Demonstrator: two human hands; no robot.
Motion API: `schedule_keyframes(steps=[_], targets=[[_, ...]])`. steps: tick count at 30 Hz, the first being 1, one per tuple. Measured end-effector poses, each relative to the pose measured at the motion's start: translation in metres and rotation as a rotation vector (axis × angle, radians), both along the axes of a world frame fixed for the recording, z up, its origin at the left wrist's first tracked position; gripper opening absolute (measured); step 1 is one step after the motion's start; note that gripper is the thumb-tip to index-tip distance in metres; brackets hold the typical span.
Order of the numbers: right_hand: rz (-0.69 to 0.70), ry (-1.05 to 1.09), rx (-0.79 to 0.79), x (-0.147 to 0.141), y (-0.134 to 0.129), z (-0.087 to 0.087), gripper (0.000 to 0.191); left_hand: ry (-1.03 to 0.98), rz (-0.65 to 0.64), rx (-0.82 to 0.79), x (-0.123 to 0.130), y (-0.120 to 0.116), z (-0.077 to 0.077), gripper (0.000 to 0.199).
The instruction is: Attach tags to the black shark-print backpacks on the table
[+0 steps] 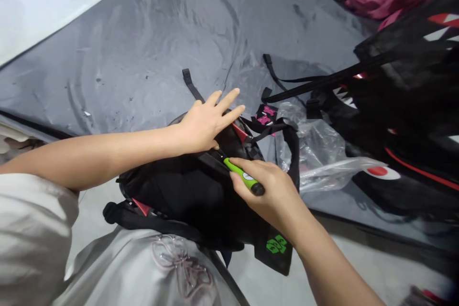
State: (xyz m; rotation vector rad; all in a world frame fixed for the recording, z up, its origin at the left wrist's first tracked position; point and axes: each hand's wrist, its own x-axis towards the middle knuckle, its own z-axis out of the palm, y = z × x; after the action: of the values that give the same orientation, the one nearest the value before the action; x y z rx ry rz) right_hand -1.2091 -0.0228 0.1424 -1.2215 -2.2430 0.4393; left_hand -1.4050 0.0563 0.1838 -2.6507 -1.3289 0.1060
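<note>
The grey sheet (136, 57) spreads widest before you, with dark bags (405, 119) piled on its right side. The black bag (186, 191) you're working on lies under both your hands, reaching from the near edge of the sheet back over your pale clothing. It looks light and soft, with padded fabric that should sag or shift under a push; a flat palm on the panel beside the tool ought to steady it better than a grip on one of its loose straps. Clear plastic (319, 143) lies crumpled beyond its right end, thin and probably slippery. Your left hand (204, 126) is laid across the bag's upper part, fingers spread, the thumb close to the tool's dark end. Your right hand (267, 184) has its thumb and fingers closed around the handle. Below that wrist hangs a dark flap (267, 244) with a green print. Smallest is the green-handled tool (244, 176) itself, its dark end meeting the bag just beside your left thumb, the tip too hard to make out. The handle looks stiff and smooth, best held around its thick green middle
</note>
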Motion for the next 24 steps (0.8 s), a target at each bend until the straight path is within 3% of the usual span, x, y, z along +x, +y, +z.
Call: schedule_keyframes(steps=[4, 14, 24], targets=[[-0.009, -0.028, 0.037, 0.002, -0.001, 0.002, 0.020, -0.013, -0.004, -0.020, 0.001, 0.001, 0.000, 0.103], [0.181, -0.026, 0.067, 0.000, 0.006, 0.014, 0.030, -0.114, -0.020, -0.027, 0.002, 0.004, -0.005, 0.096], [0.192, -0.185, -0.013, -0.001, 0.002, 0.026, 0.032, 0.012, 0.046, -0.091, 0.006, 0.001, 0.006, 0.097]])
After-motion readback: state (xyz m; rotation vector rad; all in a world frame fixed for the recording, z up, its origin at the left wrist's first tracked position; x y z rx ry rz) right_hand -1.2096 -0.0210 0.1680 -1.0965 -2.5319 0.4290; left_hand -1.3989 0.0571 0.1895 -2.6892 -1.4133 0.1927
